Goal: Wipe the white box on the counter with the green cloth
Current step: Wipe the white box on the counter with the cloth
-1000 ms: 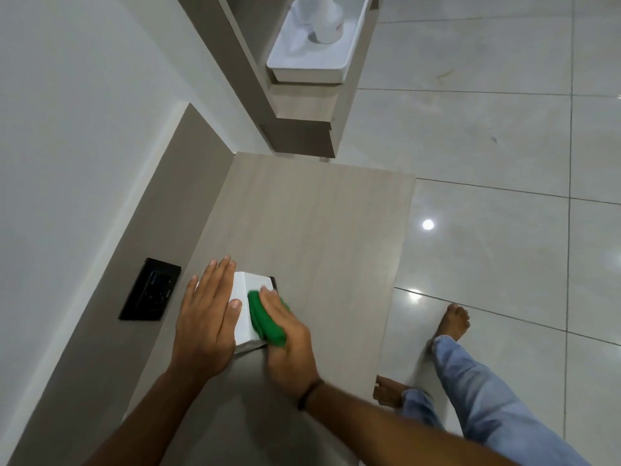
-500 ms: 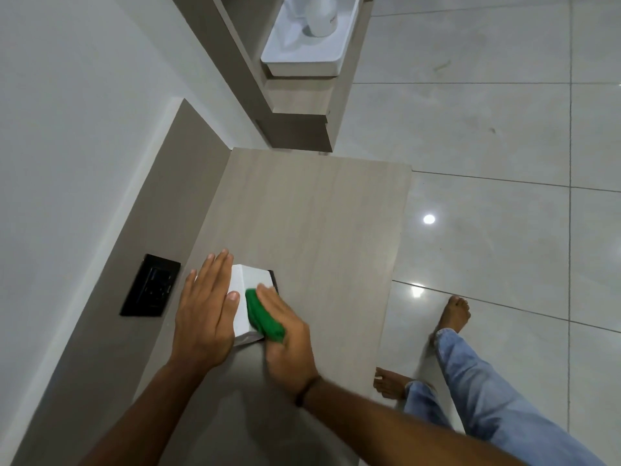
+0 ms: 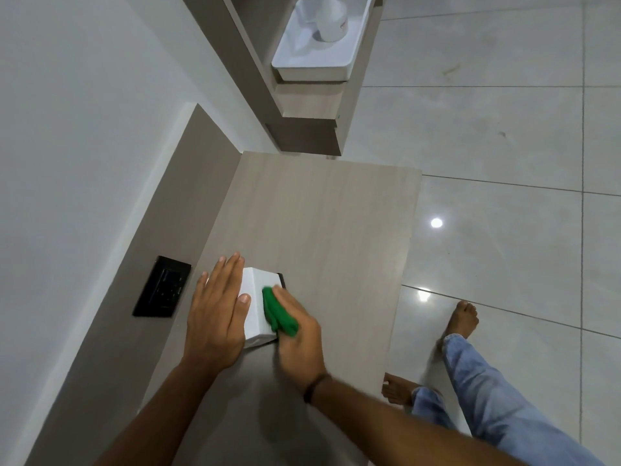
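A small white box [image 3: 257, 297] stands on the light wood counter [image 3: 322, 223], near its left side. My left hand [image 3: 216, 314] lies flat on the box's left part, fingers straight and together, holding it steady. My right hand [image 3: 297, 334] grips a bunched green cloth [image 3: 279, 314] and presses it against the box's right face. A thin dark edge shows at the box's far right corner.
A black wall socket [image 3: 163, 286] sits in the brown panel left of the counter. A white tray [image 3: 312, 63] with a white bottle [image 3: 331, 18] rests on a shelf beyond the counter. Tiled floor lies to the right, where my legs in jeans [image 3: 487, 391] and bare feet stand.
My right hand has slid the green cloth slightly along the right face of the box. My left hand stays on the box. The camera has shifted a little.
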